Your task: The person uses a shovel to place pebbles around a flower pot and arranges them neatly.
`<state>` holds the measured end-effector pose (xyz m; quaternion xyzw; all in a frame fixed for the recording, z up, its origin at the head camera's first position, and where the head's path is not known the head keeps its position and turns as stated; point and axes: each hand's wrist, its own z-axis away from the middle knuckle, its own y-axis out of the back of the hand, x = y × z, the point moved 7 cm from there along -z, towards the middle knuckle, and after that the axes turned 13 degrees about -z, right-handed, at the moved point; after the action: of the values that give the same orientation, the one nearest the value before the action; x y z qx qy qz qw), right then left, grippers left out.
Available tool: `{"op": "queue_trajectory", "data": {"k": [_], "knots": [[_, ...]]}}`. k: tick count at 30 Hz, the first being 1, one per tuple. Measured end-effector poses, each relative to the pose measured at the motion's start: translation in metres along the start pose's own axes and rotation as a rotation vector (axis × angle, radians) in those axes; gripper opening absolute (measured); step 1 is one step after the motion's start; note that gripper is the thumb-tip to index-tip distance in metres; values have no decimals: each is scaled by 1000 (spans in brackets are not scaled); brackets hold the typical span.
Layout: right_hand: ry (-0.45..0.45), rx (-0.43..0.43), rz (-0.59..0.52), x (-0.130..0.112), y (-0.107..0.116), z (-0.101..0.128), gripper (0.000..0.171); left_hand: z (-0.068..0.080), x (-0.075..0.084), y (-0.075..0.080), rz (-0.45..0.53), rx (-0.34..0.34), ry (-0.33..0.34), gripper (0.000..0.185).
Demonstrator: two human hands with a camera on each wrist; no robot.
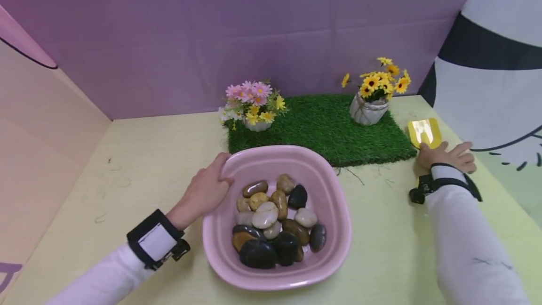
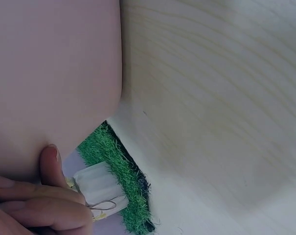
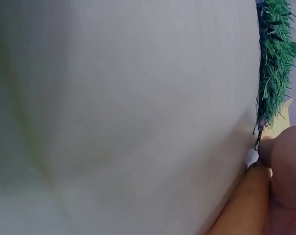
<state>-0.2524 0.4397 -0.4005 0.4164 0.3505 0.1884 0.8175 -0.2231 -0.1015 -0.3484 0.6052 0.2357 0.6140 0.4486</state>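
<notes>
A pink basin (image 1: pixel 338 229) sits on the pale table and holds several smooth stones (image 1: pixel 275 220), black, brown and white. My left hand (image 1: pixel 213 180) grips its left rim, thumb over the edge; in the left wrist view my fingers (image 2: pixel 40 200) curl against the basin's outer wall (image 2: pixel 50 73). At the right, my right hand (image 1: pixel 446 155) lies over the handle of a yellow scoop (image 1: pixel 425 132), whose blade points away from me. In the right wrist view a finger (image 3: pixel 287 166) presses on the yellow handle (image 3: pixel 245 205).
A green grass mat (image 1: pixel 326 126) lies behind the basin, with a pot of pink flowers (image 1: pixel 251 105) at its left and a pot of yellow flowers (image 1: pixel 374 93) at its right. Purple and patterned walls close in the table (image 1: pixel 139 164).
</notes>
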Motion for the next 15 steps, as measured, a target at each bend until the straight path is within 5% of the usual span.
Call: {"op": "queue_trajectory", "data": {"k": [15], "knots": [[127,60,-39,-10,10,18,69,2,1,-1,2,13,12,37]]}}
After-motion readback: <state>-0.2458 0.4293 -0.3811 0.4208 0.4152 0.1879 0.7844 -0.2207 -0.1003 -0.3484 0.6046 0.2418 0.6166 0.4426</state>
